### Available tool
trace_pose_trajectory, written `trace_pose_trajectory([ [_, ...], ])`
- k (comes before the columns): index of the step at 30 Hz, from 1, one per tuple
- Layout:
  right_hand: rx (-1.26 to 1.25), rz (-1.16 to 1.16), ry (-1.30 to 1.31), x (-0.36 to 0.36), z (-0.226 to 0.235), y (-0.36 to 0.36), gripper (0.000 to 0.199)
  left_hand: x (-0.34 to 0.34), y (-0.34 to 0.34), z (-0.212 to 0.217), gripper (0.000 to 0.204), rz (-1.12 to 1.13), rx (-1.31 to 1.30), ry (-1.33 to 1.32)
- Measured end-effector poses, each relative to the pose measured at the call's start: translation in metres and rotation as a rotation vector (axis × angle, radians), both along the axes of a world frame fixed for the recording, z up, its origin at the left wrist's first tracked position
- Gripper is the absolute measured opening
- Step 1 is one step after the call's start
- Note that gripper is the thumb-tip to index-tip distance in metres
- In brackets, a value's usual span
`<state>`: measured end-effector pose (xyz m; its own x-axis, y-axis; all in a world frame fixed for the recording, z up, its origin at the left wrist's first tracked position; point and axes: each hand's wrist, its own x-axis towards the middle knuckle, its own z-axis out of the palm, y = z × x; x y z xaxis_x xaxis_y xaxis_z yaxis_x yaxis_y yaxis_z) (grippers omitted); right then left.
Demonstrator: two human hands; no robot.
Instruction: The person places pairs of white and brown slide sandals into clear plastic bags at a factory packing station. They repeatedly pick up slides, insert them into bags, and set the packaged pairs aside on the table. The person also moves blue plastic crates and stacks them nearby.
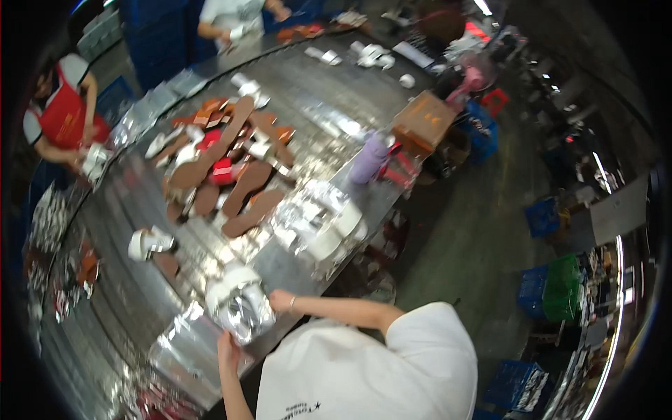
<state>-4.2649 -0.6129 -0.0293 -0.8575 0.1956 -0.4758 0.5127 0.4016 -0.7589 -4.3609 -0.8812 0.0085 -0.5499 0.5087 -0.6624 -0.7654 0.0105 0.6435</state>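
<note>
Both hands are on a white shoe wrapped in shiny silver paper (241, 302), which sits at the near edge of the long grey table (308, 91). The left hand (228, 350) holds the near side of the silver bundle, and the right hand (281, 301) touches its right side. The hands are apart, with the bundle between them, but the picture is too blurry to show how tight the fingers close. A sheet of silver paper (183, 350) lies flat on the table just left of the bundle. A white sandal (149, 243) lies farther left. In the middle of the table is a pile of brown shoe soles (231, 168) mixed with red and white bits. To the right of the pile, more silver-wrapped white shoes (318, 220) sit near the table edge. A purple bottle (369, 158) stands at the right edge, with a brown box (424, 120) behind it. On the far left, a person in a red apron (64, 115) works at the table.
</note>
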Motion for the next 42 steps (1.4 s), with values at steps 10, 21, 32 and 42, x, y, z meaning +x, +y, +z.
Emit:
trace_pose_trajectory([
  [10, 0.707, 0.296, 0.591, -0.048, 0.235, 0.053, 0.048, -0.017, 0.136, 0.247, 0.032, -0.695, -0.763, 1.958],
  [21, 0.702, 0.572, 0.218, -0.030, 0.389, 0.203, 0.036, 0.023, 0.261, 0.252, 0.036, -0.501, 0.227, 0.722],
  [32, 0.927, -0.621, 0.038, 0.012, 0.189, 0.222, 0.070, 0.103, 0.317, 0.061, 0.055, -0.311, 0.100, 0.348],
  [42, 0.530, -0.600, 0.272, 0.036, 0.143, 0.225, 0.075, -0.088, 0.227, 0.091, 0.039, -0.285, -0.151, 0.831],
])
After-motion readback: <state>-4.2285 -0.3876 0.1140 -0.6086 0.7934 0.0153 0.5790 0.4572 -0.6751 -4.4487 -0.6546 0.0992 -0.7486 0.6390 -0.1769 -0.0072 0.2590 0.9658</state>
